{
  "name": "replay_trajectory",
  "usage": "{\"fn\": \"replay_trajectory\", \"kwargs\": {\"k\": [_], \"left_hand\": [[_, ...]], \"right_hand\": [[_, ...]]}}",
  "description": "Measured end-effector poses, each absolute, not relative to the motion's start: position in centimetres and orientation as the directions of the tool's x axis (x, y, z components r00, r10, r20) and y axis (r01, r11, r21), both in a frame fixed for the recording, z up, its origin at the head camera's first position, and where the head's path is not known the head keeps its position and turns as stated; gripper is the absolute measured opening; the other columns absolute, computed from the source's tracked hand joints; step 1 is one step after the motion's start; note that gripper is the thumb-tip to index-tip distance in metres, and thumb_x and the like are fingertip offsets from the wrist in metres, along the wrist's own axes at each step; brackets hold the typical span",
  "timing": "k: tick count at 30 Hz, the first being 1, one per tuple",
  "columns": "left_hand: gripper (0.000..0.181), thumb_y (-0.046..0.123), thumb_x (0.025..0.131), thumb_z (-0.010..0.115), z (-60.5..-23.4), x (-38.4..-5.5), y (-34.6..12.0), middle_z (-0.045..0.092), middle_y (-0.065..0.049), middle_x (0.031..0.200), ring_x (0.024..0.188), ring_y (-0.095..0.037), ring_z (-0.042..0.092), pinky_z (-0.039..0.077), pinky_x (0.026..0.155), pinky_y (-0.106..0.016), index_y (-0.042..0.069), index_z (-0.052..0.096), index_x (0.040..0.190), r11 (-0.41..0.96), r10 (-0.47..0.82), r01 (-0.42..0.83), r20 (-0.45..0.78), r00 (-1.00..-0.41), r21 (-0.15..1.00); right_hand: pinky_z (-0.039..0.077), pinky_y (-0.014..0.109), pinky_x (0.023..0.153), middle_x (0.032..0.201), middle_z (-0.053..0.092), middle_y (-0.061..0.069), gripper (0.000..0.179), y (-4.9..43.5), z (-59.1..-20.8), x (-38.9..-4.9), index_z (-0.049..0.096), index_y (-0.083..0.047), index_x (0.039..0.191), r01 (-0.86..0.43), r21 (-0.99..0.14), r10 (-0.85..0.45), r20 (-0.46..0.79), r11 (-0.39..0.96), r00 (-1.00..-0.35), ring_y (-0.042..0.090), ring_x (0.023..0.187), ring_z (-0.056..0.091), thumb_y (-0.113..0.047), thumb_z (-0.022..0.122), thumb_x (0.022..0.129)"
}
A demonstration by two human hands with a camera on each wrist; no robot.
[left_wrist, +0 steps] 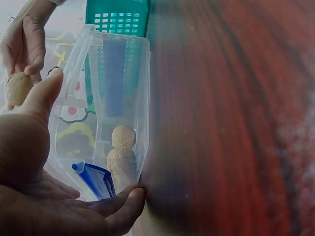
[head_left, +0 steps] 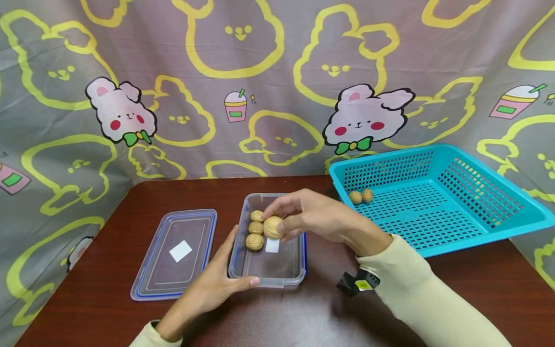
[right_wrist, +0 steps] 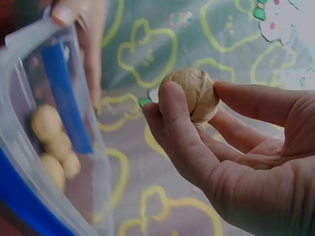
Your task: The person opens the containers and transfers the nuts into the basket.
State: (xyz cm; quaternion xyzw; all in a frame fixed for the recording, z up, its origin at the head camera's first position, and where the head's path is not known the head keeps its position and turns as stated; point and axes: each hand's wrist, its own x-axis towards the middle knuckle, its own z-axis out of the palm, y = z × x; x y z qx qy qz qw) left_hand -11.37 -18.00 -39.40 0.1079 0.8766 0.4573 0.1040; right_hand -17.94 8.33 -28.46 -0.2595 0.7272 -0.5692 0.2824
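A clear plastic container [head_left: 270,282] stands on the table. Along its left side lie several walnuts [head_left: 256,227] in a row, and a white label [head_left: 272,246] shows at the bottom. My left hand [head_left: 212,284] grips the container's near left corner, the thumb over the rim and the fingers against the outer wall. Above the container, my right hand [head_left: 321,217] pinches a walnut [right_wrist: 189,93] between thumb and fingertips. In the left wrist view this held walnut [left_wrist: 19,89] appears apart from the container wall.
A blue-edged plastic lid [head_left: 184,274] with a white label lies left of the container. To the right sits a turquoise basket [head_left: 416,207] with two walnuts [head_left: 361,196] by its left wall. A patterned curtain [head_left: 277,96] hangs behind the dark wooden table [head_left: 108,241].
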Motion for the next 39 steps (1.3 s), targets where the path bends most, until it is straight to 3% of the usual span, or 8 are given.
{"fn": "replay_trajectory", "kwargs": {"k": [8,17,24,30,39], "left_hand": [[0.126,0.043,0.083,0.089,-39.3,-11.3,-18.0,0.005,-0.016,0.177,0.161,-0.044,0.010,0.015,0.125,-0.070,0.018,0.001,0.170,0.579,0.269,0.076,-0.103,-0.958,0.812],[0.126,0.042,0.083,0.089,-39.3,-11.2,-18.0,0.005,-0.016,0.177,0.161,-0.044,0.010,0.015,0.125,-0.070,0.018,0.001,0.170,0.576,0.266,0.073,-0.102,-0.958,0.814],[0.126,0.041,0.083,0.089,-39.3,-11.3,-18.0,0.005,-0.015,0.177,0.161,-0.043,0.009,0.014,0.126,-0.070,0.019,0.001,0.170,0.576,0.263,0.066,-0.109,-0.959,0.815],[0.125,0.041,0.083,0.089,-39.5,-11.2,-18.1,0.006,-0.016,0.177,0.161,-0.043,0.010,0.014,0.126,-0.069,0.018,0.002,0.170,0.573,0.259,0.067,-0.103,-0.960,0.817],[0.125,0.041,0.083,0.089,-39.5,-11.3,-18.0,0.006,-0.016,0.177,0.161,-0.043,0.010,0.015,0.126,-0.070,0.017,0.002,0.170,0.573,0.262,0.068,-0.104,-0.959,0.817]], "right_hand": [[0.063,0.041,0.091,0.120,0.068,0.018,0.034,13.4,-26.6,-19.8,0.065,0.004,0.131,-0.080,-0.962,-0.615,-0.100,0.259,-0.782,0.028,0.103,0.068,-0.006,0.067,0.098],[0.061,0.040,0.097,0.128,0.067,0.013,0.038,19.7,-25.5,-22.0,0.063,0.001,0.135,-0.105,-0.943,-0.574,-0.101,0.315,-0.812,0.032,0.109,0.072,-0.012,0.069,0.100],[0.060,0.037,0.099,0.129,0.067,0.006,0.035,24.5,-26.9,-25.1,0.061,0.002,0.137,-0.111,-0.943,-0.600,-0.107,0.315,-0.793,0.025,0.119,0.066,-0.007,0.063,0.104],[0.060,0.046,0.100,0.139,0.060,0.002,0.032,27.1,-28.9,-27.3,0.065,-0.003,0.136,-0.040,-0.956,-0.565,-0.137,0.290,-0.814,0.021,0.127,0.056,-0.006,0.059,0.105],[0.061,0.041,0.098,0.133,0.062,-0.001,0.034,29.4,-31.2,-29.2,0.063,-0.002,0.138,0.058,-0.943,-0.484,-0.219,0.326,-0.847,0.018,0.120,0.059,-0.006,0.059,0.105]]}}
